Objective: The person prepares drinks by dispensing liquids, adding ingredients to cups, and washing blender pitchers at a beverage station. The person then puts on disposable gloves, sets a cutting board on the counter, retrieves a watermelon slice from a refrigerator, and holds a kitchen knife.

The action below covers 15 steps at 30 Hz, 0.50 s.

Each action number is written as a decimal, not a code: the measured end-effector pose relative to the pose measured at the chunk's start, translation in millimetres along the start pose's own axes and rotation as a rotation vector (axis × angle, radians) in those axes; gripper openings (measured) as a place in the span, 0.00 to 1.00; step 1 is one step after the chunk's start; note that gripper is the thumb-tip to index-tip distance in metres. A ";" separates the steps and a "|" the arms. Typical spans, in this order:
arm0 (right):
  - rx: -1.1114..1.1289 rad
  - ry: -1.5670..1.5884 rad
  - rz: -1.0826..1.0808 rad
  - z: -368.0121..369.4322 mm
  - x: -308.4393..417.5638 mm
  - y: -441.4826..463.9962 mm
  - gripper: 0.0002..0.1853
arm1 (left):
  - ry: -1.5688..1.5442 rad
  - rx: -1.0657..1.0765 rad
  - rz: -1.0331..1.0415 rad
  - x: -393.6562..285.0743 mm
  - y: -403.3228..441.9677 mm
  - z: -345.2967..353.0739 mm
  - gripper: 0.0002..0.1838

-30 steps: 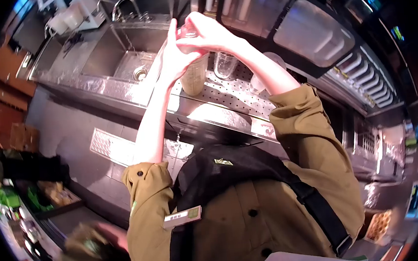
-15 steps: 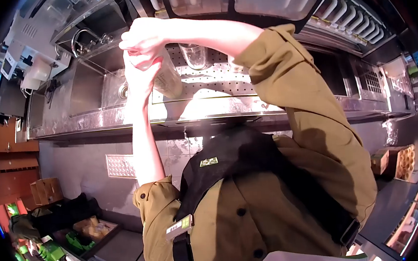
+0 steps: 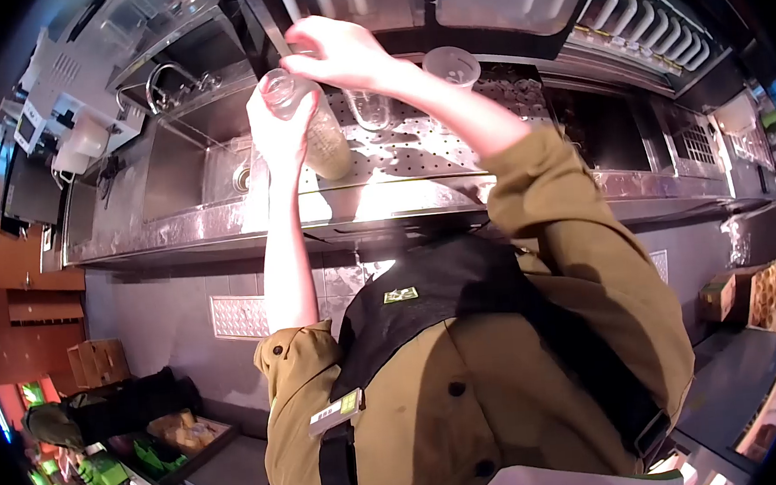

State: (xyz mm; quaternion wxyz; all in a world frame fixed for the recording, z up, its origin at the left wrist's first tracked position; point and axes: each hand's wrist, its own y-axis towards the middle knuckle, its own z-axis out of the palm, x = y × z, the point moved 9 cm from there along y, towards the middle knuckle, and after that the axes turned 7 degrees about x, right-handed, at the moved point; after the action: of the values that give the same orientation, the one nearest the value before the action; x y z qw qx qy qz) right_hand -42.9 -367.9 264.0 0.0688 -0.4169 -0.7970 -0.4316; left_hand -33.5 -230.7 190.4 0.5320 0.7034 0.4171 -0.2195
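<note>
Narrow galley, dark tiled floor [image 3: 157, 324], long steel surface [image 3: 421, 196] against the wall. Sink [image 3: 187, 176] and curved faucet [image 3: 157, 83] off to the left; perforated drain panel [image 3: 404, 157] directly ahead of the wearer.

Main item: tall clear bottle [image 3: 329, 151], pale contents low down, at the left end of the drain panel, near the sink. It appears tilted, though the lens bends lines; cannot confirm its base touches the panel. Mouth faces up toward the wearer and looks uncovered.

Left hand [image 3: 279, 128] wrapped around the bottle's upper part, thumb on the near right side. Right hand [image 3: 341, 55] just beyond the mouth, fingers curled, blurred; cannot tell whether anything is pinched there. Clear glass [image 3: 369, 114] near the bottle, partly behind the right wrist; translucent cup [image 3: 452, 66] farther right.

My reading: the step in hand is work at the bottle's mouth, left steadying, right acting. Next move calls for a firm left grip, bottle kept mouth-up, right fingers clear of the rim.
</note>
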 end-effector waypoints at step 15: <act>0.061 0.605 0.693 138.9 -51.0 -178.4 0.29 | 0.181 -0.111 -0.060 -10.5 -7.4 -3.8 0.40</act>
State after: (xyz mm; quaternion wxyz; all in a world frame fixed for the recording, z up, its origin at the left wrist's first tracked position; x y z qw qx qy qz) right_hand -104.6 -345.2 41.7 0.4509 -0.5117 -0.5672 -0.4617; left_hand -45.9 -230.2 195.5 0.5235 0.6771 0.4958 -0.1471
